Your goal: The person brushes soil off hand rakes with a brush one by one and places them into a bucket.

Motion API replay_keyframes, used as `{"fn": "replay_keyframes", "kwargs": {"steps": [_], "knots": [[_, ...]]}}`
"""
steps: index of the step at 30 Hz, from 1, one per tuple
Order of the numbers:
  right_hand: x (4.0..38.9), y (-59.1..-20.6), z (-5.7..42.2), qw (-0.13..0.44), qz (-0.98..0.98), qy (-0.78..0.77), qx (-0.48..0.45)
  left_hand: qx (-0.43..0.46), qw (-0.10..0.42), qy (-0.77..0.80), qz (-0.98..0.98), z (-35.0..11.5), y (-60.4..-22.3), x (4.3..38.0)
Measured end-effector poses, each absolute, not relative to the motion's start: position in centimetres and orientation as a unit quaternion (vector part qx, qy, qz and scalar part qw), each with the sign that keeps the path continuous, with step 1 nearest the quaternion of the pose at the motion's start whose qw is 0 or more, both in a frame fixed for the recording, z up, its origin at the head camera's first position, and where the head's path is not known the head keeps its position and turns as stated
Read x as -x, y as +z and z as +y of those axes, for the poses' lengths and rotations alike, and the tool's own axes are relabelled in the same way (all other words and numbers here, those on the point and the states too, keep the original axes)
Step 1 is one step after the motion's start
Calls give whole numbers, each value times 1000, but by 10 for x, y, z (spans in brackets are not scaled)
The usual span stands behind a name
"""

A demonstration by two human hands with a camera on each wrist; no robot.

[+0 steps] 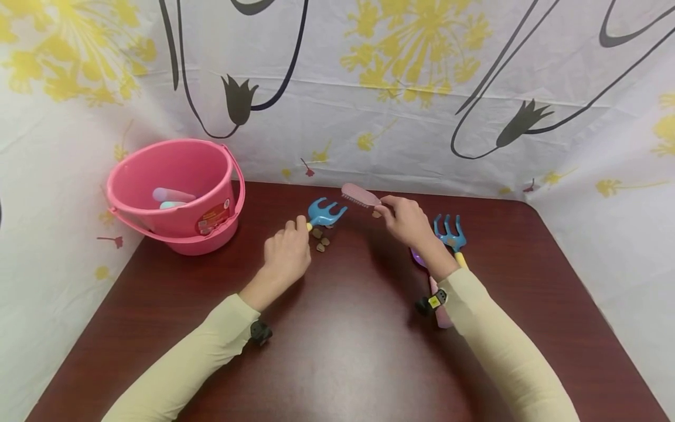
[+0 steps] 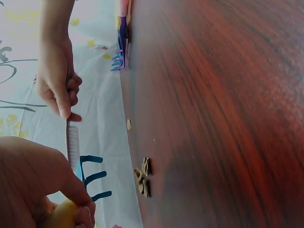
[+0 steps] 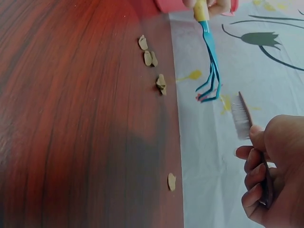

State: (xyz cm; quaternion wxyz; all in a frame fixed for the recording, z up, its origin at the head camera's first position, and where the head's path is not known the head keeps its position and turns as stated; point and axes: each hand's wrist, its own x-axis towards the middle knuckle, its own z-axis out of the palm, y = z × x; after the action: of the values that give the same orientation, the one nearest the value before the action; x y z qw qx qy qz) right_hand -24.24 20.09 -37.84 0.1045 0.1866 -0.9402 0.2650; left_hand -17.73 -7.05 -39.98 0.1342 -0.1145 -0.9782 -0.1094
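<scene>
My left hand [image 1: 287, 251] grips the yellow handle of a small garden hand rake [image 1: 323, 214], whose blue tines point away to the right. In the left wrist view those tines stand raised over the table. Several small tan flakes [image 1: 320, 240] lie in a loose group just below the rake. My right hand [image 1: 407, 221] holds a pink brush [image 1: 360, 194] by its handle, bristles facing down, its head angled left toward the rake. A single tan flake [image 3: 171, 182] lies apart from the group, beneath the brush side. The right wrist view shows the fingers curled round the brush handle.
A pink bucket [image 1: 174, 214] with lilac and mint items inside stands at the back left. Near my right forearm lie another blue rake [image 1: 451, 234] with a yellow handle and a purple tool [image 1: 418, 258] with a pink handle. Patterned white cloth [image 1: 337, 140] hangs behind the dark table.
</scene>
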Motion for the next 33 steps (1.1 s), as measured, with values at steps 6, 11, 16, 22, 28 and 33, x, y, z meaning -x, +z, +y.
{"fn": "replay_keyframes", "kwargs": {"steps": [6, 11, 16, 22, 28, 33], "knots": [[238, -383, 218, 97, -940, 269, -187, 112, 122, -111, -980, -79, -394, 180], [233, -386, 235, 74, -940, 267, -198, 103, 106, -118, -982, -89, -385, 183], [224, -388, 250, 46, -936, 286, -199, 98, 82, -135, -983, -99, -377, 182], [214, -393, 269, 40, -934, 299, -189, 92, 63, -165, -980, -108, -369, 178], [211, -396, 282, 47, -930, 314, -186, 90, 64, -175, -978, -115, -361, 175], [209, -395, 287, 36, -929, 321, -179, 98, 71, -174, -977, -117, -350, 174]]}}
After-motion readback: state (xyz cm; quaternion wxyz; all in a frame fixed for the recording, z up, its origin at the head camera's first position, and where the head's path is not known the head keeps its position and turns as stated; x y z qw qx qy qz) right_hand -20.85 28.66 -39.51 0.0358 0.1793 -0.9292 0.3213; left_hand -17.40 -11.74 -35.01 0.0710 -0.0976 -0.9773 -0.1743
